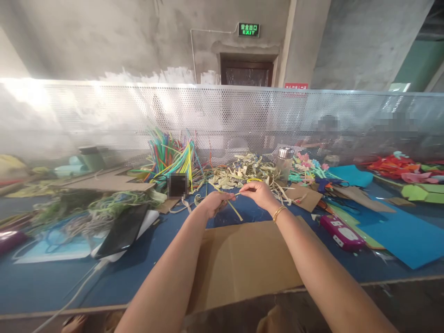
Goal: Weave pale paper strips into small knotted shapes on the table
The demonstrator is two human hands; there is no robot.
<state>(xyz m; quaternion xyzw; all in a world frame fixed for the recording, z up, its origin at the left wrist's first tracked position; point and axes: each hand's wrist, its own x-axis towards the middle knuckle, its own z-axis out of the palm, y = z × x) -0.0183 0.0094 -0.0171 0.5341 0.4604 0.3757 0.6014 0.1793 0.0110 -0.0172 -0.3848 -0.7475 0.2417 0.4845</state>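
My left hand (218, 202) is closed in a pinch on a thin pale yellow strip (237, 212), whose end slants down to the right below the fingers. Close beside it, my right hand (257, 193), with a gold bracelet (278, 212) on the wrist, pinches the strip's other part between thumb and fingertips. Both hands hover over the blue table, just past a sheet of brown cardboard (243, 259). Behind them lies a heap of pale, curled, dry-looking strips (248, 172). Whether the strip is one piece or two, I cannot tell.
Coloured thin stems (169, 155) stand in a bunch at the back left. A black phone (123, 231) and tangled cords (100, 217) lie left. A clear bottle (284, 163), paper flowers (307, 166), a purple device (342, 232) and blue sheets (405, 233) are right. A perforated screen (215, 115) rises behind.
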